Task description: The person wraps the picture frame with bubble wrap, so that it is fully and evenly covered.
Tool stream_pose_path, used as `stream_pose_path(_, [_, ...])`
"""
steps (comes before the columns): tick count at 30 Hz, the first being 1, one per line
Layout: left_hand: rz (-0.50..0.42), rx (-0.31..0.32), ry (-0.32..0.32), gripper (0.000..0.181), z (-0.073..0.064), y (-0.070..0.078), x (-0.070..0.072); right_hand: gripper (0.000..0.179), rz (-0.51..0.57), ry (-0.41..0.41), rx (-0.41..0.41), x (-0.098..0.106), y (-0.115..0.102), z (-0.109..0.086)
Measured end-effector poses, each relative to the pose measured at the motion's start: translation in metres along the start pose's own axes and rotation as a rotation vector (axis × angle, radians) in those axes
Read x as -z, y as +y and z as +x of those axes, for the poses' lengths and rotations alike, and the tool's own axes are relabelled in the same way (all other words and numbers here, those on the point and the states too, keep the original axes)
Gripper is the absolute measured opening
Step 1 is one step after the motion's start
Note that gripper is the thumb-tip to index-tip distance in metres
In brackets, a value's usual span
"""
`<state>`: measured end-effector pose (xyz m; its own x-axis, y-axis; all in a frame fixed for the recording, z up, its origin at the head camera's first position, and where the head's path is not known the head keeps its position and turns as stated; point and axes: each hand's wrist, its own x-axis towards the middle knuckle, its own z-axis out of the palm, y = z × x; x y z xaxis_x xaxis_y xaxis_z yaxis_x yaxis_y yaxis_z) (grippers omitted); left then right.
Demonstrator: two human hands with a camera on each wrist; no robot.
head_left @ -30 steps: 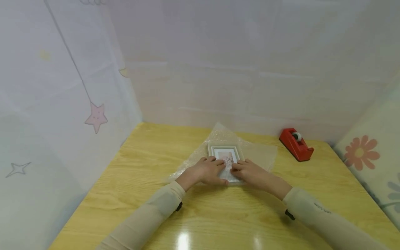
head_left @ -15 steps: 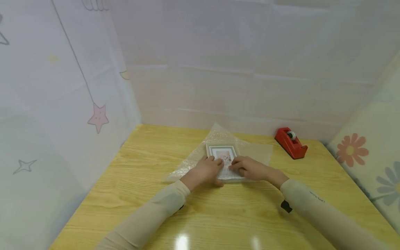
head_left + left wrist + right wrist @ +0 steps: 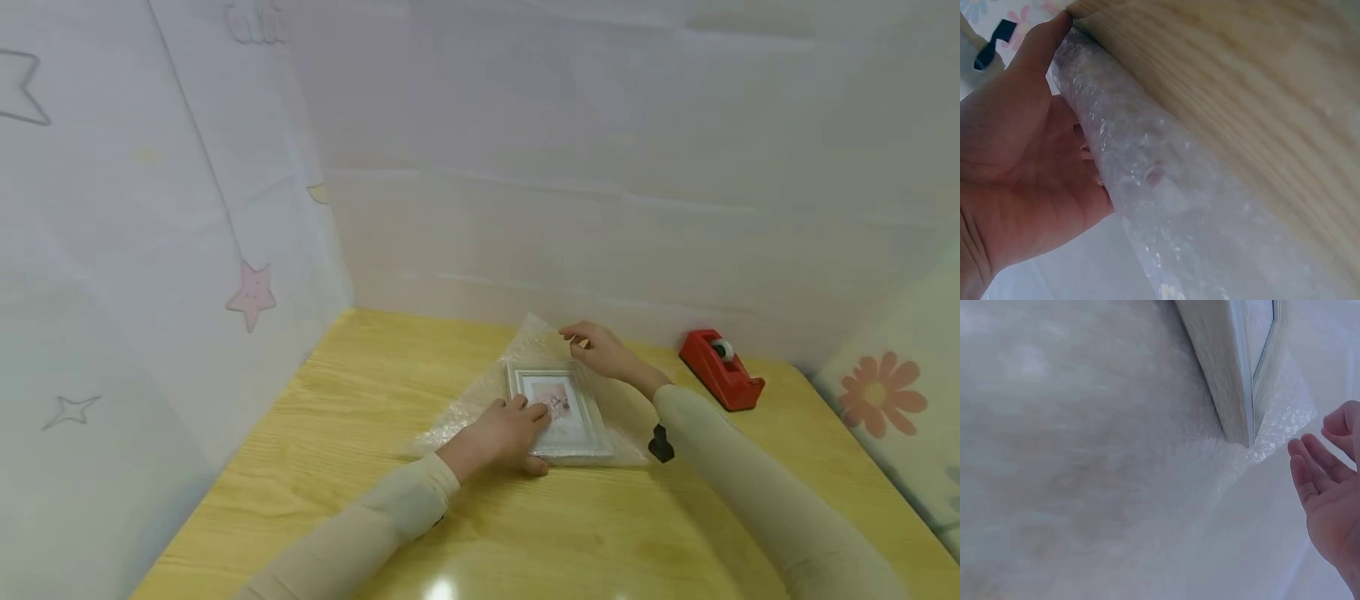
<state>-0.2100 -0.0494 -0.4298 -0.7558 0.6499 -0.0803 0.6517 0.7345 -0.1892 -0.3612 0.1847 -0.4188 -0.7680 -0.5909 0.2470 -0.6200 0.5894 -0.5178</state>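
A pale picture frame (image 3: 596, 417) with a pinkish picture lies face up on a sheet of bubble wrap (image 3: 467, 410). Clear wrap covers the frame's lower part. My left hand (image 3: 498, 435) rests on the frame's lower left, fingers over the picture and thumb at the near edge. In the left wrist view, that hand (image 3: 1022, 169) touches the folded wrap (image 3: 1166, 194), which hides its fingertips. My right hand (image 3: 606, 352) is above the far right of the frame near the wrap's far corner. Its fingers (image 3: 1310, 462) are loosely bent, with nothing visible between them, apart from the frame corner (image 3: 1244, 434).
A red tape dispenser (image 3: 720, 371) with a roll of tape stands at the table's back right. The wooden table (image 3: 360, 392) is bordered by a printed cloth backdrop (image 3: 525, 208) at the back and both sides.
My right hand has left the lower right of the picture and moved away from me to the wrap's far corner. My left hand stays on the frame. More of the frame shows now.
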Motion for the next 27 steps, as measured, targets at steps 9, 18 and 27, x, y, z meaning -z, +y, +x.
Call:
stream_pose_path(9, [-0.008,-0.004,-0.011,0.088,0.001,0.002,0.003,0.048,-0.023,-0.016,-0.116,-0.001,0.025,0.042])
stream_pose_path(18, [-0.072,-0.088,0.017,0.085,0.005,-0.002,0.004,0.043,0.212,-0.084,-0.198,-0.005,0.044,0.051])
stream_pose_path(27, [-0.095,-0.069,-0.025,0.09,0.009,0.0,0.01,0.036,0.384,-0.06,-0.329,0.002,0.036,0.048])
